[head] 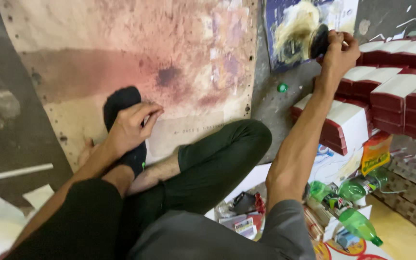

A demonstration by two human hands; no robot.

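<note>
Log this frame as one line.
left hand: on black sock | right hand: holding dark round brush by stacked red-and-white boxes

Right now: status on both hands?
Left hand resting on black sock. Right hand gripping dark round brush over glue-smeared sheet. Nothing between.

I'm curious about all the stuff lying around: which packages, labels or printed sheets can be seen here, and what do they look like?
Boxes: stacked at right, flat, dark red sides, white tops.
Printed sheet: top centre beside the right hand, blue, smeared yellow.
Pouch: right, below the boxes, orange and yellow.
Bottles: lower right, green plastic, lying down.
Small packets: bottom centre, mixed colours.
</note>
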